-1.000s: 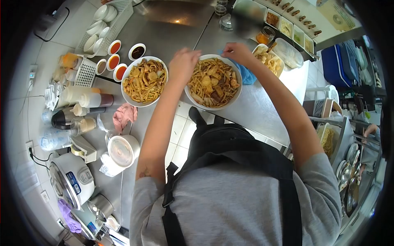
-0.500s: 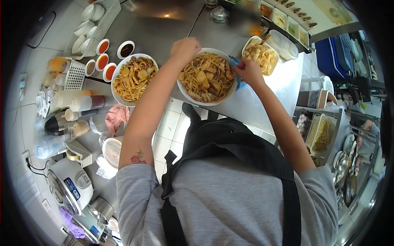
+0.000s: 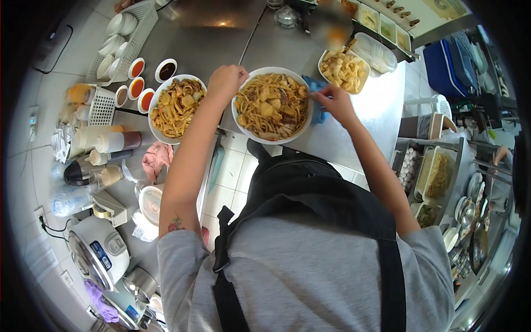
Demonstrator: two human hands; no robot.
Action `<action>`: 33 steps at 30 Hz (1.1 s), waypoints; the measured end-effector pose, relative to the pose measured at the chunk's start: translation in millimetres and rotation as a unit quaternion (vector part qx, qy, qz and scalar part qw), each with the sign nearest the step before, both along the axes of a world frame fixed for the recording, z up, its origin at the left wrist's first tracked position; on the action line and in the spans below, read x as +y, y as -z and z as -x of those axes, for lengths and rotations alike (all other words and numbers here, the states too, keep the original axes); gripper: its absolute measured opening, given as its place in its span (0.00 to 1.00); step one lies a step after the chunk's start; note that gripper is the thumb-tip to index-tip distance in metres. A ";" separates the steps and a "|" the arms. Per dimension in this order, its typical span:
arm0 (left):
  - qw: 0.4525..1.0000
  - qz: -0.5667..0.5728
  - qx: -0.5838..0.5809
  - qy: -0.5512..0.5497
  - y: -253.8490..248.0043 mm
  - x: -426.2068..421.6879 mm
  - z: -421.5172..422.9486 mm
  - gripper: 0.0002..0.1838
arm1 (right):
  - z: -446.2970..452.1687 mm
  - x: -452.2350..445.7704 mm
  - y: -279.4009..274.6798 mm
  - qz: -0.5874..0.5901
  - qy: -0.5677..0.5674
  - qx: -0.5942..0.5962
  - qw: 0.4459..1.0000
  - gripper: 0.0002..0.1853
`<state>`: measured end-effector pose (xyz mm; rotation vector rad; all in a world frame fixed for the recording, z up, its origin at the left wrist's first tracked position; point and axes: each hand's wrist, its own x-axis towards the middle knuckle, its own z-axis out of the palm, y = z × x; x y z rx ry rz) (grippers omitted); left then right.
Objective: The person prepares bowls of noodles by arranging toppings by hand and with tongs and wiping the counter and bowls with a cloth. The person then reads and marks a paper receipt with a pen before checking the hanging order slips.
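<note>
A large white bowl of noodles (image 3: 272,105) topped with chunks stands on the steel counter in front of me. My left hand (image 3: 227,82) is closed beside the bowl's upper left rim; its fingertips are hidden, so I cannot tell what it holds. At the right rim, my right hand (image 3: 332,102) pinches with thumb and fingers over a blue cloth (image 3: 319,114), close against the bowl. A second noodle bowl (image 3: 178,108) sits to the left, partly behind my left forearm. Beyond my right hand is a white dish of pale fried pieces (image 3: 344,71).
Small cups of red sauce (image 3: 136,87) and dark sauce (image 3: 166,70) stand left. A basket of white bowls (image 3: 133,39) is behind them. Squeeze bottles (image 3: 117,141) and a rice cooker (image 3: 99,246) line the left side. A clear plastic container (image 3: 375,52) lies at back right.
The view has shifted slightly. My left hand has moved leftward from the bowl's top edge to its upper left side. More of the blue cloth shows beside my right hand.
</note>
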<state>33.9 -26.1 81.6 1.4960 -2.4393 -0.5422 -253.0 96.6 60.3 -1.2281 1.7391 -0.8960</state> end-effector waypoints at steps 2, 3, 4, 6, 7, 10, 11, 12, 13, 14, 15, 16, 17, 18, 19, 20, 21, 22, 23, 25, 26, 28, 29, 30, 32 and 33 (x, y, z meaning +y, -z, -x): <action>0.999 0.032 -0.002 -0.011 2.3 6.7 -0.1 0.10 | -8.6 2.3 22.9 0.082 -0.023 0.140 0.986 0.14; 0.999 0.026 -0.004 -0.021 0.9 8.8 -0.5 0.10 | -14.1 10.8 26.8 0.087 -0.003 0.150 0.985 0.14; 0.999 0.022 -0.003 -0.034 -0.1 12.6 -0.7 0.11 | -19.6 19.0 24.9 0.094 0.016 0.163 0.982 0.14; 0.998 0.005 -0.003 -0.056 1.1 19.7 -2.7 0.11 | -33.8 47.6 -4.5 -0.082 0.015 0.083 0.993 0.13; 0.998 -0.004 -0.005 -0.062 1.3 21.3 -5.0 0.11 | -35.8 60.1 -6.6 -0.119 -0.010 0.039 0.992 0.13; 0.994 -0.072 0.026 -0.083 -2.0 21.0 -10.9 0.11 | -31.5 84.8 -10.8 0.031 -0.069 0.044 0.996 0.13; 0.990 -0.098 0.040 -0.091 -4.3 21.3 -14.4 0.11 | -31.5 84.8 -15.7 0.126 -0.087 0.165 0.974 0.15; 0.992 -0.089 0.056 -0.065 2.6 22.2 -17.2 0.11 | -33.0 82.3 -24.1 0.224 -0.098 0.280 0.928 0.17; 0.994 -0.071 0.070 -0.044 12.3 21.8 -20.1 0.11 | -27.6 86.6 -11.5 0.184 -0.124 0.264 0.939 0.18; 0.987 -0.126 0.086 -0.045 12.8 18.7 -18.1 0.12 | -20.7 85.4 11.6 0.156 -0.155 0.245 0.944 0.19; 0.995 -0.099 0.020 -0.025 18.9 10.4 -17.7 0.14 | -16.8 75.2 26.9 0.113 -0.149 0.218 0.958 0.18; 0.989 -0.144 0.032 -0.022 19.0 2.3 -17.3 0.15 | -23.3 56.1 10.2 0.090 -0.145 0.213 0.962 0.17; 0.993 -0.110 0.036 0.003 18.4 -5.6 -17.0 0.16 | -23.5 35.2 16.6 0.132 -0.120 0.220 0.959 0.15; 0.984 -0.169 0.045 -0.018 7.1 -11.7 -13.8 0.16 | -25.1 11.1 13.4 0.136 -0.116 0.214 0.960 0.12; 0.990 -0.141 0.018 0.014 0.5 -21.6 -12.6 0.15 | -31.6 -12.0 6.6 0.125 -0.091 0.203 0.967 0.11; 0.993 -0.105 0.030 0.050 6.3 -32.4 -12.7 0.15 | -38.1 -38.5 5.9 0.164 -0.093 0.176 0.966 0.12; 0.992 -0.073 0.040 0.090 11.6 -48.1 -11.2 0.14 | -42.5 -63.7 8.5 0.198 -0.092 0.150 0.964 0.12; 0.992 -0.074 0.034 0.091 2.1 -60.3 -4.5 0.13 | -46.8 -86.5 14.4 0.226 -0.091 0.123 0.962 0.13; 0.992 -0.083 0.030 0.094 -2.5 -65.1 4.8 0.12 | -53.8 -116.8 29.3 0.214 -0.124 0.028 0.969 0.15; 0.990 -0.096 0.010 0.099 -5.8 -62.1 19.9 0.11 | -60.1 -172.9 64.6 0.208 -0.332 0.104 0.914 0.16; 0.991 -0.091 -0.007 0.100 -8.9 -65.0 25.4 0.11 | -63.1 -184.9 63.0 0.146 -0.358 0.041 0.921 0.17; 0.994 -0.077 -0.028 0.072 -11.3 -68.1 21.1 0.10 | -70.4 -192.7 46.1 -0.051 -0.301 -0.175 0.936 0.18; 0.996 -0.070 -0.032 0.044 -10.0 -66.3 14.0 0.10 | -70.3 -181.6 32.7 -0.182 -0.209 -0.321 0.906 0.19; 0.997 -0.065 -0.034 0.017 -8.4 -63.5 6.9 0.10 | -65.5 -166.5 23.9 -0.166 -0.163 -0.338 0.912 0.20; 0.989 -0.057 -0.109 -0.083 -1.8 -53.9 -7.9 0.10 | -54.1 -127.7 20.0 -0.145 -0.063 -0.362 0.919 0.22; 0.982 -0.028 -0.144 -0.115 3.7 -46.5 -14.9 0.08 | -53.0 -97.8 35.7 -0.077 -0.038 -0.402 0.912 0.23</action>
